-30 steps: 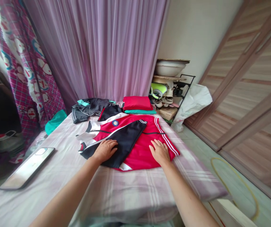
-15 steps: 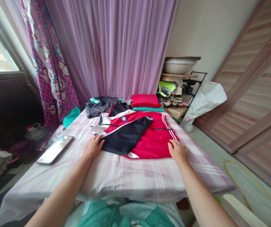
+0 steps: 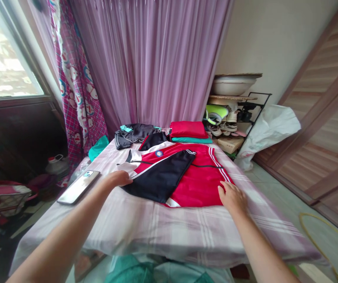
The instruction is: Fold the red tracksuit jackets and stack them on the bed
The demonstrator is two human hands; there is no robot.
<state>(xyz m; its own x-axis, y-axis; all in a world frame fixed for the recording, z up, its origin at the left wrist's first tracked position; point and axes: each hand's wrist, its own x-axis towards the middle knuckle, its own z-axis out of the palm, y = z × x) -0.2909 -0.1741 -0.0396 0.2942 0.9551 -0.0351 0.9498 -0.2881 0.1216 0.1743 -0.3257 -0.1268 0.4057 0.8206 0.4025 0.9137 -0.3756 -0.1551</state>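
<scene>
Red-and-black jacket (image 3: pixel 196 188): lower middle of frame, flat on bed (image 3: pixel 157 232). Left hand (image 3: pixel 118 179), fingers loosely together, and right hand (image 3: pixel 232 197), fingers spread, rest at either side, pinching nothing. Risk: pressing while sliding rumples the cloth.

The head-worn camera is looking forward and down along the bed (image 3: pixel 145 232) from just above its near edge, facing the curtain (image 3: pixel 154 67), with the left hand (image 3: pixel 118 179) and right hand (image 3: pixel 232 197) close below it.

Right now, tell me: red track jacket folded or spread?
Partly folded: the red track jacket lies flat, black sleeve laid across its front.
</scene>
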